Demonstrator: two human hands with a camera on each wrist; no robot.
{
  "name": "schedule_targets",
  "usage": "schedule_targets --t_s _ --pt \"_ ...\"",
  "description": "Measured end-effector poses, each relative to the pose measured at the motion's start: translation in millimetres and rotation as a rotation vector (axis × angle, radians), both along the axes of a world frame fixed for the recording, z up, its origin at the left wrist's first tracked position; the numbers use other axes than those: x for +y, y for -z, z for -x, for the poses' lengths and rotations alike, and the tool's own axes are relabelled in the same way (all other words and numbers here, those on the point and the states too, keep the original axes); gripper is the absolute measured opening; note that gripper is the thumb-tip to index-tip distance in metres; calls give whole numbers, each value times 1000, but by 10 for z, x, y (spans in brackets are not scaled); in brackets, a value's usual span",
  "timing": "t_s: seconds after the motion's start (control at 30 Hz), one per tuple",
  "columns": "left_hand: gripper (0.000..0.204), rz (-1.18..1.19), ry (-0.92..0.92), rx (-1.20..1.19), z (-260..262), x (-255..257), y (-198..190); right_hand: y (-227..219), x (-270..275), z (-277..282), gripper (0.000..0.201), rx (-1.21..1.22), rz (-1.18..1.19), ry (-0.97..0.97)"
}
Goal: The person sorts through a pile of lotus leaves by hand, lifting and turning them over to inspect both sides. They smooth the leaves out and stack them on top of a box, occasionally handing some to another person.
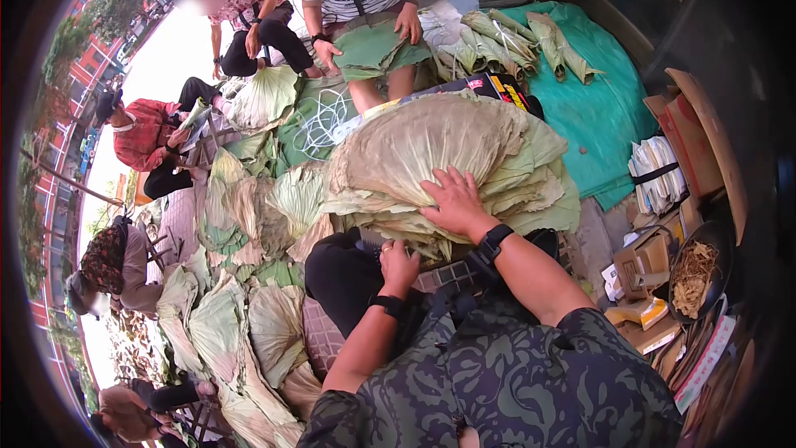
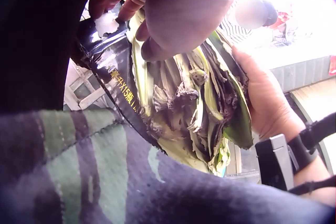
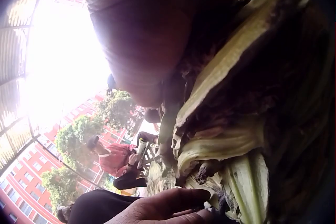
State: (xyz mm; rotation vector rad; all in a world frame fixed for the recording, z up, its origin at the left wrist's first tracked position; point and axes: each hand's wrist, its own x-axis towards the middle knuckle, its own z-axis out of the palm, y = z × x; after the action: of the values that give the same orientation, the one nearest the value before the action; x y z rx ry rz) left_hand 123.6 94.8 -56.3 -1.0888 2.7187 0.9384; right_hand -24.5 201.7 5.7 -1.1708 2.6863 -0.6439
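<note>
A thick stack of dried lotus leaves (image 1: 431, 145), fanned and brownish on top, lies in front of me. My right hand (image 1: 458, 206) presses on its upper leaf near the gathered end, fingers straight and spread. In the left wrist view the right hand (image 2: 265, 95) rests against the outer leaf, beside curled, layered leaf ends (image 2: 191, 95). My left hand (image 1: 399, 266) is bent at the stack's near edge. Its fingers (image 2: 143, 33) reach the leaf edges and a glossy black carton (image 2: 118, 71) with yellow print and a torn white patch. I cannot tell whether they pinch anything.
Loose leaves (image 1: 224, 323) spread to the left. Across from me a person holds green leaves (image 1: 373, 48); several others sit further left. White string (image 1: 323, 123) lies beyond the stack. Rolled leaf bundles (image 1: 502, 41) rest on a green tarp (image 1: 609, 112). Cardboard boxes (image 1: 643, 261) and a pan (image 1: 705, 270) stand right.
</note>
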Motion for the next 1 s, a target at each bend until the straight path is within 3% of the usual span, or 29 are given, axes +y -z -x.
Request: schedule_targets --t_s 0.8,0.9,0.97,1.0 --pt "39 14 20 50 -18 -13 17 20 15 15 55 -7 29 -1" --pt "35 14 -85 220 22 -24 -59 12 22 10 56 17 31 0" --pt "31 311 40 606 66 -43 -175 -4 26 5 56 24 27 -7" --pt "31 309 32 605 98 -43 -246 -13 25 8 56 8 25 -8"
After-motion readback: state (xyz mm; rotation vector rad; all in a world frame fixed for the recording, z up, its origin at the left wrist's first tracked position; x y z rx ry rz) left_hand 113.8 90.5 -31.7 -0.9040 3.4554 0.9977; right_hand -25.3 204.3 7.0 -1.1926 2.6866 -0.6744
